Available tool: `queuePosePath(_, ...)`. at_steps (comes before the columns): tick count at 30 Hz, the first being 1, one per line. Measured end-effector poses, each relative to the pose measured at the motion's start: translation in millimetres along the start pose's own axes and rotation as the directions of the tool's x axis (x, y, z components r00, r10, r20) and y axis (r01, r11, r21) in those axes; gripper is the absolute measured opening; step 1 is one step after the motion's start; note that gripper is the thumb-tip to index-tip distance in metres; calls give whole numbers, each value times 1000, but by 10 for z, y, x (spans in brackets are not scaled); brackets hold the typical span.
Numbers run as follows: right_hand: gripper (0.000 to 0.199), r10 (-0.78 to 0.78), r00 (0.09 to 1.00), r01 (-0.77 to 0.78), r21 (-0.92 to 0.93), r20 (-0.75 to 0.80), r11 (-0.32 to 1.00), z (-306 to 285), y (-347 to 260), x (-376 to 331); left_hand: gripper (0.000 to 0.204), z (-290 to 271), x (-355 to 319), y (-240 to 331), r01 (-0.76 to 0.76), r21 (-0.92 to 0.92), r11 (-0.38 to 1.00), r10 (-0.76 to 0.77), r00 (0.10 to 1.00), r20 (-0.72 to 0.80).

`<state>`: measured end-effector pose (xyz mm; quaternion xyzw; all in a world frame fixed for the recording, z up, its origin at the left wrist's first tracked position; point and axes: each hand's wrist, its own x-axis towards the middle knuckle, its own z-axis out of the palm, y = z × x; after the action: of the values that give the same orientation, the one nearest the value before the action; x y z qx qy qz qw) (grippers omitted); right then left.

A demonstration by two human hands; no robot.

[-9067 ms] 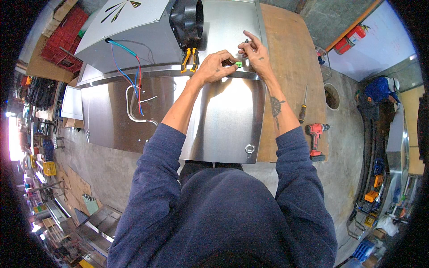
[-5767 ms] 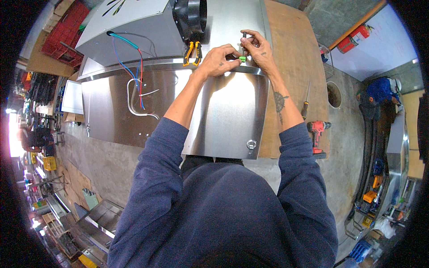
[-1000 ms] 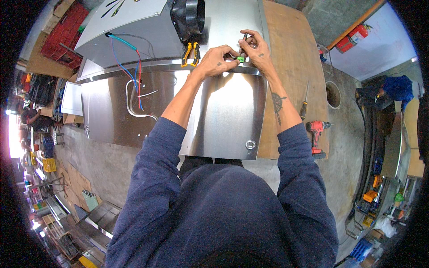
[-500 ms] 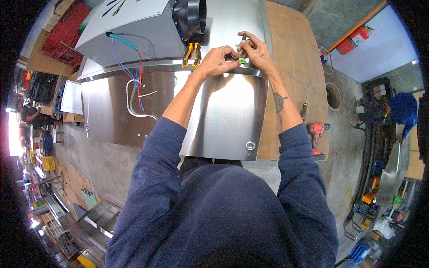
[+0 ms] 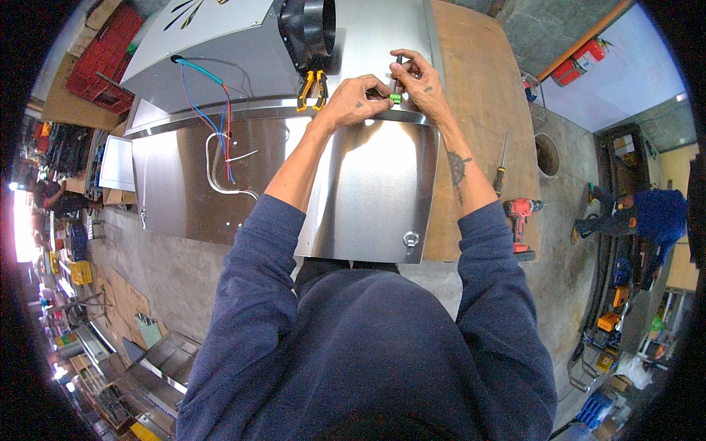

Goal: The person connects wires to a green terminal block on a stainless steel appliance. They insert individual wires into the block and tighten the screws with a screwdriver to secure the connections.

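A small green connector (image 5: 396, 98) is being pinched at the fingertips of the left hand (image 5: 357, 101), whose grip is being kept closed on it, over the edge of the metal casing (image 5: 386, 26). A slim dark tool (image 5: 399, 60) is being held by the right hand (image 5: 421, 84), its grip closed around the shaft and pointed toward the connector; whether contact is being made cannot be told. A red drill (image 5: 519, 220) and a screwdriver (image 5: 500, 180) are being carried by the wooden surface (image 5: 478, 95).

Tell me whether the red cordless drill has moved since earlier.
No: the red cordless drill still lies at the right edge of the wooden tabletop, below-right of the screwdriver.
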<state>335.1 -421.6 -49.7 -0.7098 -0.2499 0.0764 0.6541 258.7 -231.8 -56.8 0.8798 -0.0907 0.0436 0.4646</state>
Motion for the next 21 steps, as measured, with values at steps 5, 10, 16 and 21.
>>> queuePosePath(5,36,6,999,-6,-5,39,1000,-12,-7,13,30,0,-15,15,0,-29,1000,0,1000,-2)
queuePosePath(10,40,-90,996,90,-37,-4,995,-110,152,2,31,53,71,24,-83,35,996,81,996,35)
queuePosePath(16,44,-76,997,76,1,-13,997,208,474,273,27,-87,18,-450,5,103,995,-4,1000,-9)
queuePosePath(21,31,-300,945,281,-139,-134,950,131,474,238,21,-57,169,-434,-118,58,991,114,991,74)
